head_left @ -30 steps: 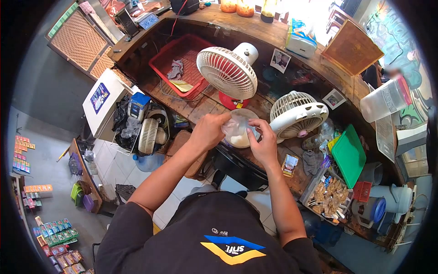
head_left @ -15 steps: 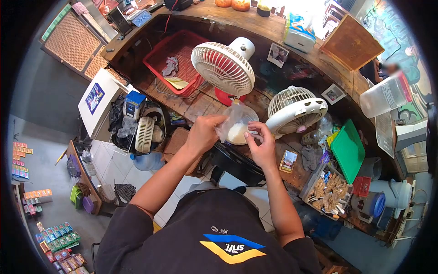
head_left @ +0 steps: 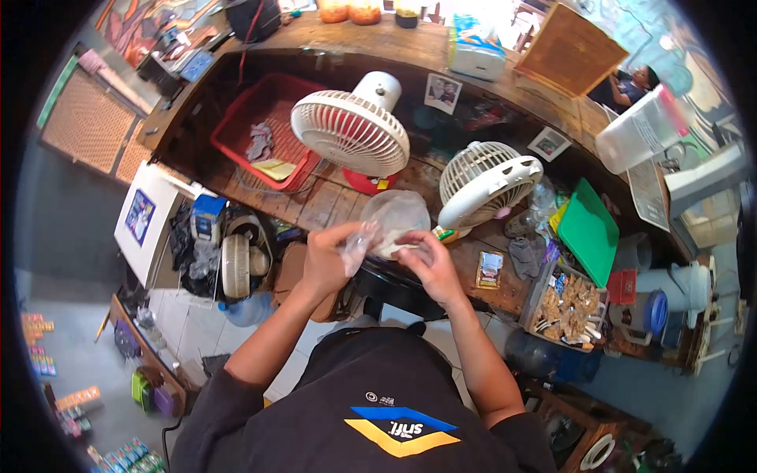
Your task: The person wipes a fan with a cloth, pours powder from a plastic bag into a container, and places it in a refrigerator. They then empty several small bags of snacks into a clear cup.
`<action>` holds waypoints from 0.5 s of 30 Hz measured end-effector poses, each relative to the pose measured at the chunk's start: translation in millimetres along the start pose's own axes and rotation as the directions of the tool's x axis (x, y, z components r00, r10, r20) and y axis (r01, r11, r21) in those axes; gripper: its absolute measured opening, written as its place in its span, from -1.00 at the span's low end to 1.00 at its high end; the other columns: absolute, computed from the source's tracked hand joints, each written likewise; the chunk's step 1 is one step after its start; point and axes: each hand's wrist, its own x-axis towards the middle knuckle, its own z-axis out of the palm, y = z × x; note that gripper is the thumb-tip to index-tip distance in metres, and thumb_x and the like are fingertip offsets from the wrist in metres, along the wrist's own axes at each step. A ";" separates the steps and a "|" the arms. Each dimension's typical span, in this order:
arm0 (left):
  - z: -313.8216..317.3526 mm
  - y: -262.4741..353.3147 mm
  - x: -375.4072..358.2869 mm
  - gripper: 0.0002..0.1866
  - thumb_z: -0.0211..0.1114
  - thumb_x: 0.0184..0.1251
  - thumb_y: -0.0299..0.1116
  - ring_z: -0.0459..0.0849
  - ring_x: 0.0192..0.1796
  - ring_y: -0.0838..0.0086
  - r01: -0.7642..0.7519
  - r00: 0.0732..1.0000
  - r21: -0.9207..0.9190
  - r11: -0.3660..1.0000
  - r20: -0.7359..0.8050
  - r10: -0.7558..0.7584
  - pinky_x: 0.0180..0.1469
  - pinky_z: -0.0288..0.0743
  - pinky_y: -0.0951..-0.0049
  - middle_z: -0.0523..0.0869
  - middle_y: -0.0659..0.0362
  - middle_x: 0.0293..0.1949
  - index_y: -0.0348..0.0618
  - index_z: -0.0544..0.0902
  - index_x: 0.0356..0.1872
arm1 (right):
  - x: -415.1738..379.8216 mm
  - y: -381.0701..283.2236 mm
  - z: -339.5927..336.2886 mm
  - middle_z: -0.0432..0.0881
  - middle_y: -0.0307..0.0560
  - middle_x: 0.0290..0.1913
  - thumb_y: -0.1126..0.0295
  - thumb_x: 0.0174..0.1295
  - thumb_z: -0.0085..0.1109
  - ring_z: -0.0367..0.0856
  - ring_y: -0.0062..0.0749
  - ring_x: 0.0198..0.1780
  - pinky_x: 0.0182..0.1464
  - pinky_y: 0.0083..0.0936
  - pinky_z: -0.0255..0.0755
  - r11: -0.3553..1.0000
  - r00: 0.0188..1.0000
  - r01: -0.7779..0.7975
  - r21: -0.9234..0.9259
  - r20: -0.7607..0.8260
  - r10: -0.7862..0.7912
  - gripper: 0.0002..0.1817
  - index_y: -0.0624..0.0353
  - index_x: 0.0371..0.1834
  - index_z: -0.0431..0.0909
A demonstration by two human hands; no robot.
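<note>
Over the near edge of the counter, my left hand (head_left: pixel 330 258) is closed on a crumpled clear plastic bag (head_left: pixel 356 251). My right hand (head_left: pixel 430 266) is beside it, with curled fingers at the bag's pale lower part; exactly what they pinch is partly hidden. Just beyond both hands is a round translucent plastic container (head_left: pixel 402 209). Something whitish shows between the hands, too blurred to name. A white fan (head_left: pixel 489 185) stands close to the right of the container, and another fan (head_left: pixel 351 134) is behind it.
A red basket (head_left: pixel 225 134) lies at the back left. To the right are a small packet (head_left: pixel 489 270), a tub of brown snack pieces (head_left: pixel 564 311) and a green lid (head_left: pixel 587 232). A black fan-side bin stands left. Another person (head_left: pixel 631 85) is at the far right.
The view has shifted, so the counter things appear further left. My hands have drawn closer together at the bag. The white contents seen clearly before are now mostly covered by my fingers.
</note>
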 end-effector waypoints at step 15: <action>67.9 -18.6 -8.9 -0.68 0.42 0.45 -0.44 0.75 -0.08 0.56 0.358 0.766 -0.510 0.782 0.639 0.066 0.00 0.60 0.50 0.83 0.14 -0.11 -0.29 0.72 0.16 | -100.0 -13.7 0.3 0.73 -0.16 0.06 0.53 0.42 0.31 0.65 -0.52 0.11 0.25 -0.47 0.51 0.946 0.753 0.323 -0.031 -0.597 -0.276 -0.77 0.29 0.09 0.65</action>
